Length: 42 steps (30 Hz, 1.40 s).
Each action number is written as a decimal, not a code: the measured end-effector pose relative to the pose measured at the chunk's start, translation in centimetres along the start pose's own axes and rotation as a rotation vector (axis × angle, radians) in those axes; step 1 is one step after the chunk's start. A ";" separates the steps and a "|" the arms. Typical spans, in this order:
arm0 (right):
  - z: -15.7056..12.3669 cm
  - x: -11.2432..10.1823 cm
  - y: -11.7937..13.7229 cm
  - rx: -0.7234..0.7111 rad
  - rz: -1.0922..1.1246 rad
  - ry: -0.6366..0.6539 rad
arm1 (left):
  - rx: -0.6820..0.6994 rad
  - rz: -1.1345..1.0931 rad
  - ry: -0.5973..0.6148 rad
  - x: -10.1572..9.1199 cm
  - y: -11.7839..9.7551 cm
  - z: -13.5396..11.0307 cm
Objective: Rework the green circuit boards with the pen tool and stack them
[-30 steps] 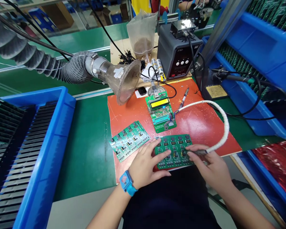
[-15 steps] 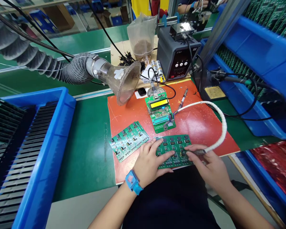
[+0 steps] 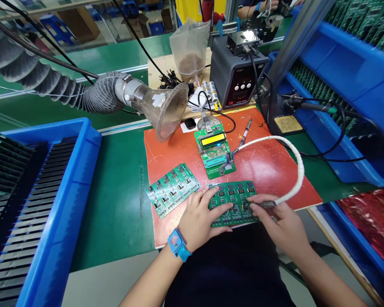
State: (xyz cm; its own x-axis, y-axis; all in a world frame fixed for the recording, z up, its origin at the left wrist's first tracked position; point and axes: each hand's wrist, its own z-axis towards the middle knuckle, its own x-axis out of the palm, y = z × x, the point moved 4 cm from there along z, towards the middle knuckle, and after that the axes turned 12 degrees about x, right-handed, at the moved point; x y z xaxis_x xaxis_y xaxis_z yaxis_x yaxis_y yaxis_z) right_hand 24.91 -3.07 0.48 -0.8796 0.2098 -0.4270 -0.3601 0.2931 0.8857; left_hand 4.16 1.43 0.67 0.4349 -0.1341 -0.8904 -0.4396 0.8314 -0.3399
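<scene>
Left hand (image 3: 201,216) flat, fingers spread on circuit board (image 3: 233,204); right hand (image 3: 283,228) pinching probe (image 3: 265,204) (white-wrapped cable) onto board.

Both bare forearms slanted inward from the bottom edge. The left hand (image 3: 198,219) lay palm down and flat, wrist straight, its fingers (image 3: 213,195) spread and stretched forward, thumb out to the right. The right hand (image 3: 284,230) was palm down too, knuckles up, its fingers (image 3: 258,199) curled together in a pinch pointing left, near the left hand but apart from it
</scene>
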 end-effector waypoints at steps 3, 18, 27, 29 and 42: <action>-0.1 -0.1 0.0 0.002 0.004 0.001 | -0.009 -0.023 -0.018 0.0 0.0 -0.1; 0.0 0.0 -0.1 -0.008 -0.005 0.002 | -0.039 -0.105 -0.090 -0.3 0.1 -0.1; 0.0 0.0 0.0 -0.005 -0.010 -0.006 | -0.047 -0.134 -0.099 -0.4 0.1 -0.1; 0.0 0.0 0.0 0.002 -0.010 -0.006 | -0.035 -0.137 -0.106 -0.5 0.1 -0.1; -0.1 -0.2 0.7 0.030 -0.019 -0.026 | -0.053 -0.165 -0.118 -0.6 0.2 -0.1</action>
State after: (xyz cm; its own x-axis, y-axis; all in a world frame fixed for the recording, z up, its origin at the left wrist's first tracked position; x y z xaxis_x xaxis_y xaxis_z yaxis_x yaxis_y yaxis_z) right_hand 24.78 -2.95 1.22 -0.8641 0.2283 -0.4486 -0.3666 0.3253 0.8716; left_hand 3.75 1.68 1.08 0.5919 -0.1994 -0.7810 -0.3942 0.7735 -0.4963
